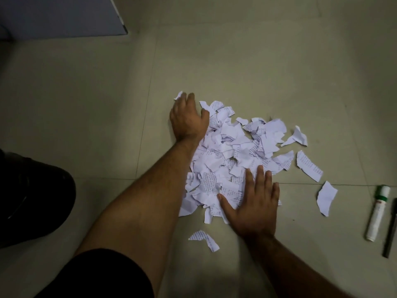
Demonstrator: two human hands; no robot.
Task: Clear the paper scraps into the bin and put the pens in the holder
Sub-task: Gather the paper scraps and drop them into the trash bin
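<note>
Paper scraps [234, 155] heaped on tiled floor [86, 104]; both hands' fingers spread, holding nothing.

The floor [236, 61] is laid with large pale tiles, greyish beige, with thin grout lines crossing it; one line runs from left to right low in the view and another runs away toward the top. In the upper left corner stands a flat blue-grey panel [64, 16] with a pale edge and a dark lower corner, meeting the tiles. At the left edge lies a dark, glossy rounded shape [32, 196], too dim to identify.
</note>
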